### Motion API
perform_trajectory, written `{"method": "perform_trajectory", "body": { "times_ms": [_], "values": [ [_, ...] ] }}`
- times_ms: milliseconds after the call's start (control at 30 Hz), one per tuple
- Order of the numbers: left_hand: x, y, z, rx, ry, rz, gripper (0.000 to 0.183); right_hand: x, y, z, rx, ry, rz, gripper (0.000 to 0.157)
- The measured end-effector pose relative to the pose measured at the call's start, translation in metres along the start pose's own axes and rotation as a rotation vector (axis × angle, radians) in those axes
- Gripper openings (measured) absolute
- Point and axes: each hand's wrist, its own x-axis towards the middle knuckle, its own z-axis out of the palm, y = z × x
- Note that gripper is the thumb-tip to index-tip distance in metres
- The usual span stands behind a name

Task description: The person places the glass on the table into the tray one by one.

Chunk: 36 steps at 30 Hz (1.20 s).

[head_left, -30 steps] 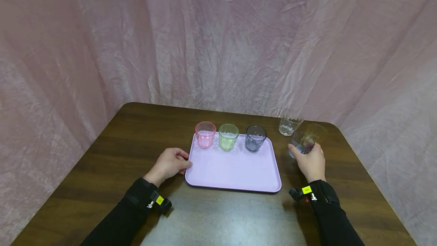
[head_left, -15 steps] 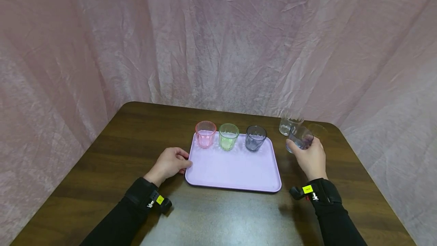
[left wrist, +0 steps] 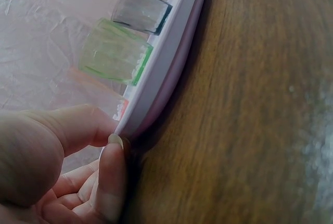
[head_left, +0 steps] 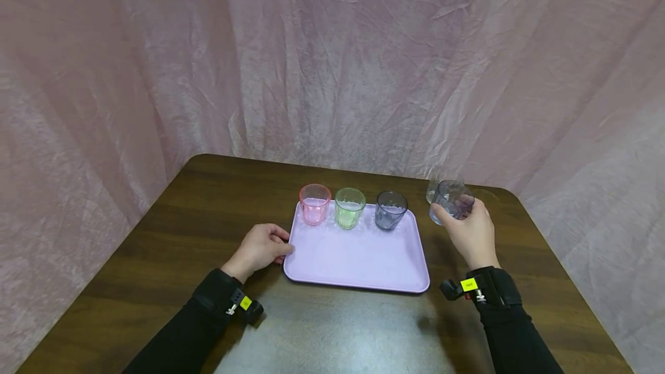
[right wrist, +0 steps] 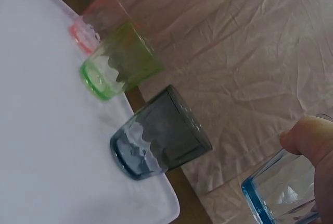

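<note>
My left hand (head_left: pixel 260 250) pinches the left rim of a lilac tray (head_left: pixel 358 264) between thumb and finger; the left wrist view shows the fingertips (left wrist: pixel 116 141) right at its edge. Along the tray's far side stand a pink glass (head_left: pixel 314 206), a green glass (head_left: pixel 349 209) and a dark grey glass (head_left: pixel 390 213), all upright. To the right of the tray, my right hand (head_left: pixel 474 238) grips a blue-tinted drinking glass (head_left: pixel 448 196), raised and slightly tilted. Its blue base (right wrist: pixel 254 199) shows in the right wrist view, while the hand hides its right side.
Behind the held glass, a clear glass (head_left: pixel 432 189) stands near the far right of the wooden table (head_left: pixel 228 189), partly hidden. The faint rim of a yellowish glass (head_left: pixel 488 194) shows beyond the right hand. A pink curtain (head_left: pixel 332 74) hangs behind the table.
My right hand has lifted the blue-tinted glass up and slightly left, away from the yellowish glass and in front of the clear one. The left hand stays on the tray's rim.
</note>
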Motion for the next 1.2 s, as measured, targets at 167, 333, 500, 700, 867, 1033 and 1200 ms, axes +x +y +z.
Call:
{"method": "perform_trajectory", "body": {
  "times_ms": [167,333,500,700,867,1033,1200],
  "values": [
    [0.001,0.0,0.0,0.011,0.003,-0.004,0.028,0.0,-0.007,0.001,0.008,-0.013,-0.016,0.084],
    [0.001,-0.001,0.0,0.017,0.009,-0.013,0.028,0.0,-0.014,0.003,0.009,-0.022,-0.025,0.085],
    [0.001,-0.002,0.001,0.014,0.01,-0.013,0.027,0.0,-0.019,0.005,0.012,-0.029,-0.033,0.085],
    [0.001,-0.002,0.001,0.015,0.008,-0.007,0.028,0.001,-0.025,0.006,0.022,-0.039,-0.045,0.086],
    [0.0,-0.002,0.001,0.012,0.014,0.014,0.029,0.001,-0.029,0.009,0.022,-0.042,-0.07,0.083],
    [0.001,-0.004,0.002,0.006,0.015,0.024,0.028,0.001,-0.033,0.013,0.03,-0.054,-0.077,0.083],
    [0.001,-0.003,0.002,-0.001,0.017,0.034,0.027,0.0,-0.035,0.015,0.04,-0.064,-0.074,0.085]
  ]
}}
